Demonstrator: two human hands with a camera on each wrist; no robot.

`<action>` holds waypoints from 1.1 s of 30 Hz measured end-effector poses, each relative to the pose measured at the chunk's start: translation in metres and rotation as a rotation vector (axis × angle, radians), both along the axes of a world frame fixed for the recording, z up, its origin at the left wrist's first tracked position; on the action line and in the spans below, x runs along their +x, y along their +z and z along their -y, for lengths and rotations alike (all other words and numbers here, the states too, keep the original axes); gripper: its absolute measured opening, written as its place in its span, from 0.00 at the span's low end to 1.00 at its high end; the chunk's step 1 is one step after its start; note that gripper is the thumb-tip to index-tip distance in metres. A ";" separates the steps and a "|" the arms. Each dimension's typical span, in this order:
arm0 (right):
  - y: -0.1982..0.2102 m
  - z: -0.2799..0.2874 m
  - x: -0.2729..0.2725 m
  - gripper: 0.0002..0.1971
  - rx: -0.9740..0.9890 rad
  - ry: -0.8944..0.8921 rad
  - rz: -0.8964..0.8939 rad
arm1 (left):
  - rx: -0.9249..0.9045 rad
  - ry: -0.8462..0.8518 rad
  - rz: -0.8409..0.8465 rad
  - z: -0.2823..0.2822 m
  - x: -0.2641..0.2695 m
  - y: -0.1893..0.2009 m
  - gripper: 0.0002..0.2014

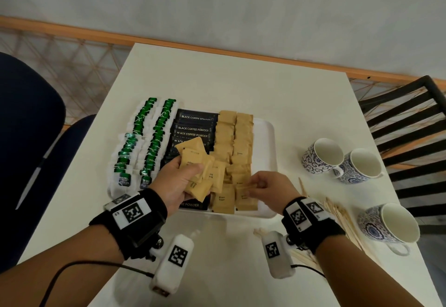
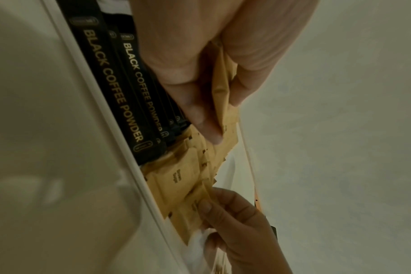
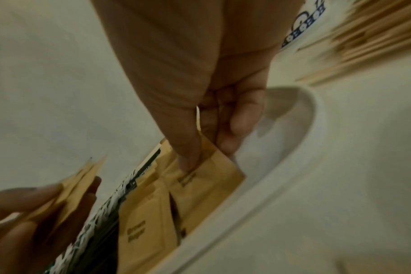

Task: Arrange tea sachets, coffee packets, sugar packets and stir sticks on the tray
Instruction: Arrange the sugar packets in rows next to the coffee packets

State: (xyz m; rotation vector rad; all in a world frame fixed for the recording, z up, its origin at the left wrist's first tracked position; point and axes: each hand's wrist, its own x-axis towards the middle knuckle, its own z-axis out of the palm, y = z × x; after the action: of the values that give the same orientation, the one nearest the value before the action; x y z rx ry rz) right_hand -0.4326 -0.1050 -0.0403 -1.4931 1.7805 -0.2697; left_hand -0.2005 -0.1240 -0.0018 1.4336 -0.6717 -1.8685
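Two hands worked over the white tray [image 1: 265,132]: left hand [image 1: 179,181] gripped a fanned bunch of brown sugar pkts [image 1: 195,161], fingers curled round them, w/ right hand [image 1: 268,187] pinching one sugar pkt [image 1: 248,187] above the tray's 6 o'clock edge. Tea sachets [image 1: 144,142] sat at 9 o'clock, coffee pkts [image 1: 193,128] mid-tray, sugar rows [image 1: 235,142] beside them. Stir sticks [image 1: 342,222] lay off-tray at 4 o'clock near three cups [image 1: 323,159].

tea sachets [image 1: 142,142] left, coffee packets [image 1: 193,128] middle, sugar packets [image 1: 236,137] right on tray [image 1: 265,132].

Left hand [image 1: 179,181] grips sugar packets [image 1: 193,161] above tray [image 1: 265,137].
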 end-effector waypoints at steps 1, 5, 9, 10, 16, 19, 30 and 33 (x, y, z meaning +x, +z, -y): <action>-0.001 0.001 0.002 0.06 -0.022 0.001 0.003 | 0.002 0.002 0.000 0.000 0.000 0.000 0.14; -0.003 0.008 0.007 0.07 -0.120 -0.034 0.007 | 0.011 0.007 -0.009 0.001 0.000 -0.001 0.13; -0.007 0.009 0.006 0.12 -0.172 -0.059 -0.040 | 0.015 -0.011 -0.007 0.001 -0.001 -0.002 0.13; -0.007 0.008 0.006 0.13 -0.170 -0.063 -0.043 | 0.014 -0.017 -0.003 0.000 -0.002 -0.003 0.13; 0.003 -0.001 0.009 0.11 -0.267 -0.161 0.063 | 0.026 -0.034 0.009 -0.002 -0.010 -0.004 0.10; 0.018 -0.005 0.020 0.07 -0.244 -0.192 0.248 | 0.026 -0.058 0.008 -0.003 -0.014 -0.004 0.11; 0.028 -0.008 0.025 0.11 -0.055 -0.367 0.721 | 0.048 -0.079 0.051 -0.005 -0.017 -0.004 0.11; 0.028 -0.013 0.026 0.10 -0.187 -0.373 0.659 | 0.076 -0.090 0.054 -0.010 -0.017 -0.005 0.11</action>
State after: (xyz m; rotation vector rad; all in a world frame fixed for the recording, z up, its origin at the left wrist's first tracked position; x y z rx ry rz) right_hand -0.4069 -0.0917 -0.0124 -1.0042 1.4907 -1.0138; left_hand -0.2175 -0.1145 -0.0068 1.5305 -0.7090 -1.9494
